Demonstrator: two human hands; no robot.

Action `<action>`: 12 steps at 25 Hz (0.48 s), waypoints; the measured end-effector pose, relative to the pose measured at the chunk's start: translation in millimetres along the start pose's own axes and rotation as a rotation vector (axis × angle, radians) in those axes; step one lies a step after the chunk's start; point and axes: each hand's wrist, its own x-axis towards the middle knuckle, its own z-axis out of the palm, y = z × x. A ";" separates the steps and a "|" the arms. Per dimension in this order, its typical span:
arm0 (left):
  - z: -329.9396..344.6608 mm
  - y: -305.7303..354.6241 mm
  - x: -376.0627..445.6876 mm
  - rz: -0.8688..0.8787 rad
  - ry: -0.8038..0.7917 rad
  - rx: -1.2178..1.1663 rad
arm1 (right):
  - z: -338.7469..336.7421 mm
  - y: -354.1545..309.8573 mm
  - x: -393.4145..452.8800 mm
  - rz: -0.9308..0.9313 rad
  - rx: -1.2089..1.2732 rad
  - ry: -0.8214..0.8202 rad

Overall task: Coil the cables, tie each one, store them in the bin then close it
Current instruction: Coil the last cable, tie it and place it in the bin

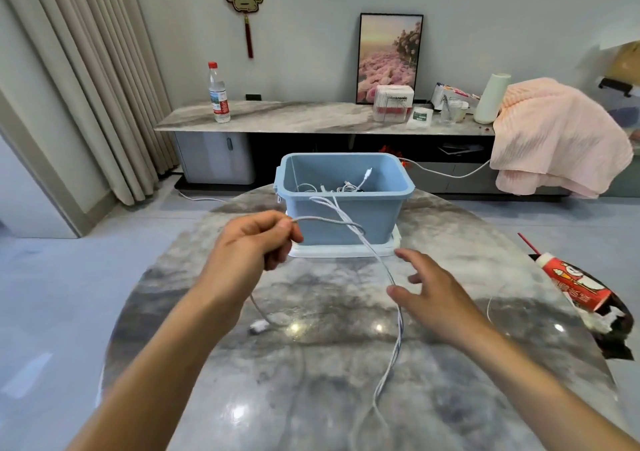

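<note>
Clearly the white cable [363, 243] is light and limp: your left hand [249, 243] pinches it just before the blue bin [346, 218]. Your right hand [436, 295], fingers [408, 255] spread and empty, should take the slack nearer you than the bin.

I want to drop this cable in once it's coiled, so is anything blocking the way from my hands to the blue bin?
Nothing visible does. The blue bin stands open just beyond the left hand, which pinches the white cable. Its lid seems to lie underneath it, and only other cables lie inside.
</note>
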 end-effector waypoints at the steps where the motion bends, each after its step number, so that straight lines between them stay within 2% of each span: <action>1: 0.8 1.7 -1.9 0.009 -0.099 0.010 | 8.5 -7.5 0.2 -0.032 0.022 0.008; 3: 0.8 5.9 -7.2 0.000 -0.333 0.077 | 24.2 -10.1 3.5 0.014 0.203 -0.028; 6: 4.1 10.2 -14.1 -0.029 -0.668 0.180 | 27.0 -15.4 9.7 0.127 0.673 -0.107; 8: 5.4 6.9 -16.1 -0.152 -0.869 0.381 | 24.3 -19.4 7.4 0.078 0.735 -0.068; 9: 5.9 -0.2 -15.0 -0.207 -0.896 0.573 | 22.6 -22.0 5.4 0.056 0.738 -0.014; 10: 7.5 -9.1 -12.8 -0.225 -0.841 0.788 | 21.3 -24.6 3.5 0.050 0.743 0.029; 11: 10.5 -19.0 -10.6 -0.213 -0.728 0.942 | 19.6 -28.1 0.6 0.052 0.767 0.027; 12: 15.2 -27.7 -9.7 -0.185 -0.582 0.953 | 17.8 -32.4 -3.9 0.053 0.797 -0.026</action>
